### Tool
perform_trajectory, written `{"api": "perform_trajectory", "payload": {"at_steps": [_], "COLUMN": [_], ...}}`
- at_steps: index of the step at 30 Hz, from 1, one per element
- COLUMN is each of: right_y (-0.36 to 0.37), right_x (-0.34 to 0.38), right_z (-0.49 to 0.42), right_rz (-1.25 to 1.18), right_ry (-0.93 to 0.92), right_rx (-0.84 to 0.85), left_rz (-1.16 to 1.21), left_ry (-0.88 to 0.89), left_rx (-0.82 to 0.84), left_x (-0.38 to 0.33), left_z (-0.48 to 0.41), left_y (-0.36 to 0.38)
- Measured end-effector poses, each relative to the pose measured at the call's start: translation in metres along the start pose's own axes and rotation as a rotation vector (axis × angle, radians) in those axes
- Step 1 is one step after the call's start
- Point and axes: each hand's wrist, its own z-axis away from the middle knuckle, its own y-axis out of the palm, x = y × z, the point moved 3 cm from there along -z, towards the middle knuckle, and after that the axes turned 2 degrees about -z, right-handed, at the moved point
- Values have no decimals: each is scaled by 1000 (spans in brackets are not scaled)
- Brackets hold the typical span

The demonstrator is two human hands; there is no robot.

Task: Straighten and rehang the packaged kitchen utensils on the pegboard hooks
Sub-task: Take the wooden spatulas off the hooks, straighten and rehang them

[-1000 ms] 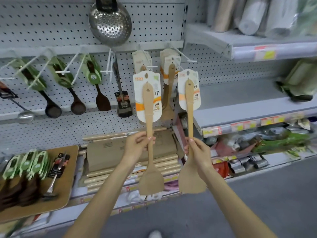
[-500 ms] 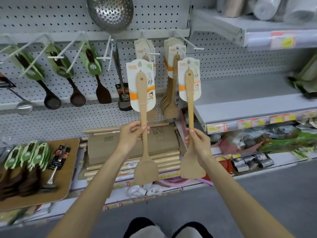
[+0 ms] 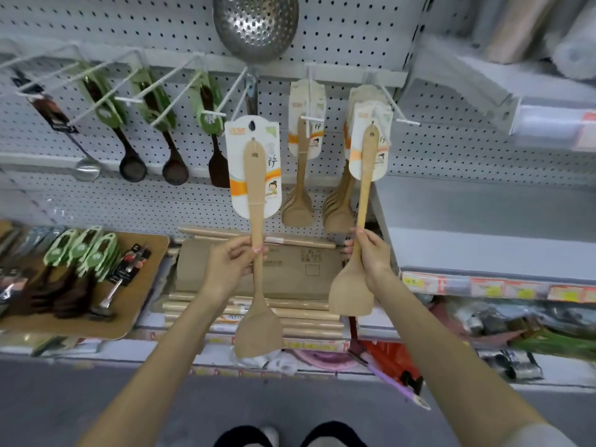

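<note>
the left hand (image 3: 225,266) is curled round the handle of the first spatula (image 3: 257,217). thumb and fingers wrap the middle of the stick and hold it upright, blade down, with its printed card (image 3: 238,169) at the top. this wooden spatula is held out in front of the pegboard (image 3: 129,24), and its card is on no hook, just left of the middle hook (image 3: 311,117).

the right hand (image 3: 371,256) grips the second spatula (image 3: 366,188) low on its handle, just above the blade, with the fingers closed round it. this one leans a little, top to the right. its own card (image 3: 383,156) lies against the right bunch of spatulas (image 3: 337,211) that hangs under the right hook (image 3: 392,104). whether the card's hole is on that hook cannot be told. the two hands are apart and roughly level, each clamped on its own spatula.

between the held spatulas, a middle bunch of spatulas (image 3: 298,204) hangs from the middle hook. to the left, dark ladles (image 3: 132,166) with green cards hang on slanted white hooks, and a steel skimmer (image 3: 256,24) hangs above. lower down, a cardboard box (image 3: 290,272) lies among rolling pins (image 3: 306,324). a wooden tray (image 3: 142,285) at the left holds more green-carded utensils. a grey shelf (image 3: 483,221) juts out at the right.
</note>
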Motion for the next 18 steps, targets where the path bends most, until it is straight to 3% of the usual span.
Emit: {"api": "perform_trajectory", "payload": {"at_steps": [12, 18], "right_y": [-14, -22], "right_x": [-28, -33], "right_z": [-22, -13], "right_rz": [214, 249], "right_ry": [205, 126], "right_rx": [11, 4], "left_rz": [18, 30], "left_ry": [-41, -56], "left_rx": [-35, -21], "left_x": [16, 23], "left_z": [7, 3], "left_y": [-9, -15]}}
